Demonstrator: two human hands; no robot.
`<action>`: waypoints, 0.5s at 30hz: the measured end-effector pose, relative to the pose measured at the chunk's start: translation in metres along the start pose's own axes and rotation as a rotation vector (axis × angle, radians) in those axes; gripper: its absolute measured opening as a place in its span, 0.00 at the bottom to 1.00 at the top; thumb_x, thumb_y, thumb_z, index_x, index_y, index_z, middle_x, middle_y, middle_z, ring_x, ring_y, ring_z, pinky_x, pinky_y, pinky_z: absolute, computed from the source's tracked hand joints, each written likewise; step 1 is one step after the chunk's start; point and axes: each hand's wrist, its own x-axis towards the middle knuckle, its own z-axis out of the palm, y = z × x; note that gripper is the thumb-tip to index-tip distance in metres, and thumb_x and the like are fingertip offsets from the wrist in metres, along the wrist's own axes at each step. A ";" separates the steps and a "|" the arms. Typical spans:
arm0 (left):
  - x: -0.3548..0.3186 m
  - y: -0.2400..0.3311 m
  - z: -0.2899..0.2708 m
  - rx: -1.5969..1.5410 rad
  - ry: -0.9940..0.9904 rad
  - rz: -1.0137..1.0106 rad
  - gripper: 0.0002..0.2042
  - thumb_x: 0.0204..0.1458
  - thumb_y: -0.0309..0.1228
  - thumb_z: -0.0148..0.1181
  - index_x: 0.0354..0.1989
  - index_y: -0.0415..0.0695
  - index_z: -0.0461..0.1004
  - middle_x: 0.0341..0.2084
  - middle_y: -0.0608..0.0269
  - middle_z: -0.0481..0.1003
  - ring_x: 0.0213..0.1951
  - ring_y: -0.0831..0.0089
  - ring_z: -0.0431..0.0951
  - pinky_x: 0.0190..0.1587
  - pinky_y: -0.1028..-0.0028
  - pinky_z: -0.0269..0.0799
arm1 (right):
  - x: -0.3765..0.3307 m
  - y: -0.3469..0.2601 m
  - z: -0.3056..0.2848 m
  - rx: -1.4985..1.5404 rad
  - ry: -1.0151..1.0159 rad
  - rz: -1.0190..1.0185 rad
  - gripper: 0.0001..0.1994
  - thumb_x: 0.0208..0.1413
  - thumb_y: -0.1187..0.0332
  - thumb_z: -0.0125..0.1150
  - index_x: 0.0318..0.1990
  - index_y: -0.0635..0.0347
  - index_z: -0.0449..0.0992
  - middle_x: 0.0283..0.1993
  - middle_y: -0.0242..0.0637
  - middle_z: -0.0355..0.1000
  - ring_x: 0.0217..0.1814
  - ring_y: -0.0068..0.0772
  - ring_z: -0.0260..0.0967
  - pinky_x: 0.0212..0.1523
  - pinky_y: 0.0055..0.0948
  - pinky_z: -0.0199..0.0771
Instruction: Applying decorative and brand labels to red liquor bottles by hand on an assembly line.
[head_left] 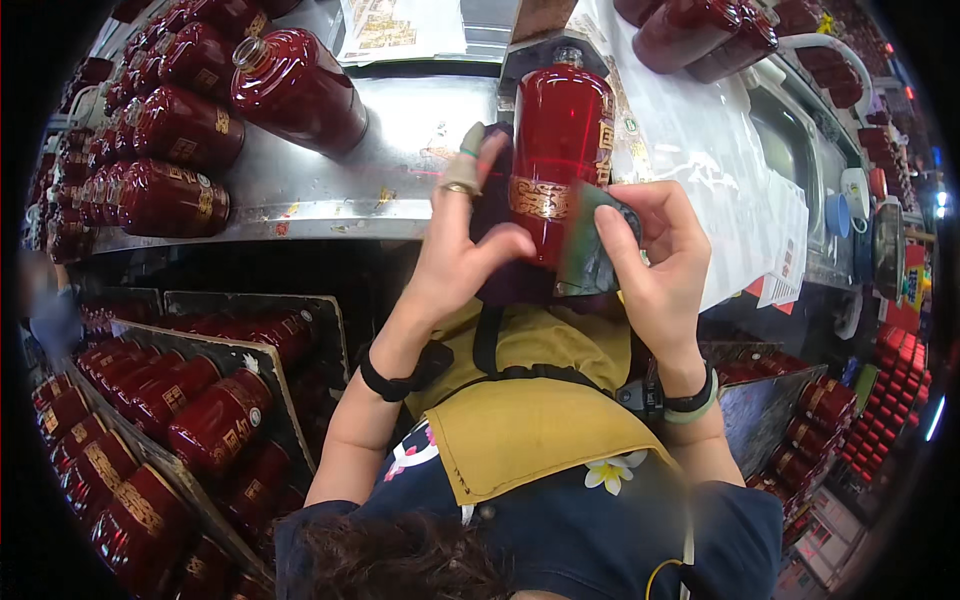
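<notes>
A: Steel tabletop (330,190) is crowded with red bottles (170,150) along its far-left edge. What's being held?

B: One red bottle (560,130) at the near edge, gripped by the left hand (465,250); a dark cloth (590,245) is pinched against it by the right hand (655,260). Wiping looks underway; turning the bottle is probably needed next.

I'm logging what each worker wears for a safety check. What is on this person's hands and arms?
The left hand has a pale finger cot with a green band on one fingertip and a gold ring below it. A black band sits on the left wrist. The right hand is bare; its wrist carries a black band with a pale green edge. Both forearms are bare, with dark blue short sleeves above.
</notes>
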 end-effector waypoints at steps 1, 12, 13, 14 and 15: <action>-0.001 0.000 -0.002 0.334 -0.137 0.147 0.43 0.51 0.30 0.73 0.73 0.34 0.55 0.70 0.44 0.63 0.70 0.60 0.64 0.73 0.56 0.52 | 0.001 0.001 -0.005 0.011 -0.027 0.003 0.07 0.62 0.77 0.65 0.45 0.66 0.75 0.39 0.32 0.78 0.39 0.14 0.73 0.41 0.17 0.72; -0.010 0.020 0.023 0.159 -0.129 0.148 0.49 0.50 0.31 0.77 0.74 0.28 0.50 0.65 0.45 0.67 0.66 0.63 0.70 0.68 0.65 0.64 | -0.004 0.019 -0.024 0.111 0.064 0.051 0.09 0.66 0.75 0.62 0.51 0.66 0.73 0.44 0.33 0.75 0.46 0.18 0.72 0.49 0.19 0.72; -0.007 0.025 0.032 -0.021 -0.088 0.046 0.43 0.54 0.28 0.73 0.73 0.29 0.51 0.64 0.47 0.68 0.64 0.65 0.70 0.67 0.66 0.65 | -0.005 0.020 -0.026 0.096 0.059 0.071 0.09 0.66 0.75 0.62 0.51 0.66 0.73 0.44 0.33 0.75 0.46 0.18 0.72 0.49 0.19 0.72; -0.005 0.030 0.039 -0.197 -0.045 -0.057 0.38 0.58 0.25 0.69 0.73 0.30 0.52 0.63 0.50 0.69 0.63 0.66 0.71 0.67 0.66 0.66 | -0.004 0.021 -0.025 0.100 0.060 0.070 0.09 0.66 0.75 0.62 0.51 0.66 0.73 0.44 0.33 0.75 0.46 0.18 0.72 0.49 0.19 0.72; -0.003 0.030 0.045 -0.200 -0.051 -0.010 0.31 0.62 0.20 0.61 0.71 0.32 0.54 0.61 0.52 0.70 0.61 0.68 0.72 0.65 0.67 0.68 | -0.004 0.023 -0.024 0.097 0.049 0.076 0.09 0.66 0.75 0.62 0.51 0.67 0.73 0.44 0.33 0.75 0.46 0.18 0.72 0.49 0.19 0.72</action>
